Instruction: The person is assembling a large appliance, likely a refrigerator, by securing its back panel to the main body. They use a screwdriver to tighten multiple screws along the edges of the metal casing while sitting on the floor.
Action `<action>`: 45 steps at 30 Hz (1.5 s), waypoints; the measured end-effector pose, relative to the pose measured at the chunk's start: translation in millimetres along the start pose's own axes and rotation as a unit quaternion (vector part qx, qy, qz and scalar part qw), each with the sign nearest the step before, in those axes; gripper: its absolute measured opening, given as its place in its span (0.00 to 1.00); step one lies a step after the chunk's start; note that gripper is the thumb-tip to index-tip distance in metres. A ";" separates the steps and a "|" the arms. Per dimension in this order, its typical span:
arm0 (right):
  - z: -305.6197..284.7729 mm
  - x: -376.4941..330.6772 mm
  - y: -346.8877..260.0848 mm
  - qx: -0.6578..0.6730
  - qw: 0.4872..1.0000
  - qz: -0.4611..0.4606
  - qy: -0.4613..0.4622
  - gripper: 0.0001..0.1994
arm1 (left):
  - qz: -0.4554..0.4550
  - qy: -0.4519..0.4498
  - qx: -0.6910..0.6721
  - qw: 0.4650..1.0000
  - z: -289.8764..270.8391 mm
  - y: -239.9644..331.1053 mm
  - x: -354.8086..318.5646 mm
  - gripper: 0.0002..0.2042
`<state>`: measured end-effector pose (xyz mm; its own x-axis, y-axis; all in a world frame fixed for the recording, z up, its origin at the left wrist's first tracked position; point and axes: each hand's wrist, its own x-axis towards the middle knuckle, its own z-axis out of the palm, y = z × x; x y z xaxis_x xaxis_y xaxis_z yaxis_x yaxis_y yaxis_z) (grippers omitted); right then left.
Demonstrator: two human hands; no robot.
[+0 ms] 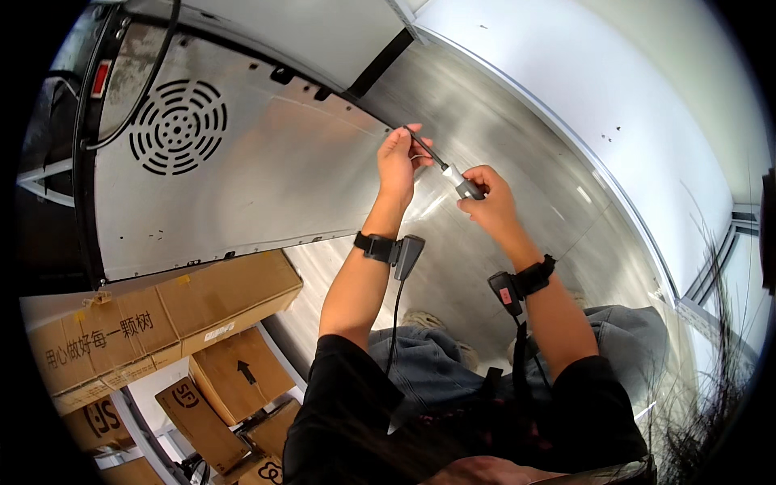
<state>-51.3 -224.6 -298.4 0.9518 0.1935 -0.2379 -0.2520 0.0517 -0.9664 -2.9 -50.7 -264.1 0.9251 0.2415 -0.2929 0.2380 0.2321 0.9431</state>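
Observation:
A screwdriver [452,174] with a pale and dark grey handle and a long dark shaft is held between my hands. My right hand [495,204] grips its handle. The fingers of my left hand [396,164] are closed around the far end of the shaft, hiding most of the tip. That tip is near the right corner of a large grey metal panel [275,174]; whether it touches a screw there cannot be made out. Slots and small holes run along the panel's edges, and a round vent grille [178,128] is cut into its left part.
Cardboard boxes [230,303] are stacked on a shelf at the lower left. A black cable [153,77] loops over the panel's left end. A white wall [598,97] curves along the right, beside the grey floor [477,267]. Each of my wrists wears a strapped device with a cable.

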 end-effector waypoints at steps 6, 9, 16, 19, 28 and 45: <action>-9.5 -10.1 -4.4 -0.024 0.999 0.036 -0.023 0.18 | -0.045 -0.040 -0.018 0.998 -17.9 -9.8 -10.5 0.13; -6.7 -18.8 -3.4 0.003 0.997 0.079 -0.014 0.19 | -0.088 -0.040 -0.019 0.995 -22.9 -15.9 -2.9 0.12; 9.2 -17.5 -0.8 0.017 0.994 0.087 0.062 0.17 | -0.073 0.001 0.005 0.997 -20.2 -27.1 17.1 0.10; 12.6 -18.0 2.9 0.034 0.993 0.098 0.061 0.17 | -0.072 0.000 -0.002 0.997 -19.7 -25.6 18.2 0.10; 16.5 -20.7 0.2 0.049 0.993 0.087 0.064 0.16 | -0.069 -0.003 -0.002 0.998 -23.0 -22.9 19.9 0.10; 11.6 -21.4 -21.1 0.133 0.982 0.133 0.017 0.17 | -0.067 0.002 -0.012 0.998 -21.6 -12.2 12.7 0.11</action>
<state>-68.4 -218.4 -271.8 0.8501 0.2023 -0.4862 -0.5252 0.2579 -0.8110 -0.5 -30.1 -282.7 0.8848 0.2099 -0.4160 0.3515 0.2854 0.8916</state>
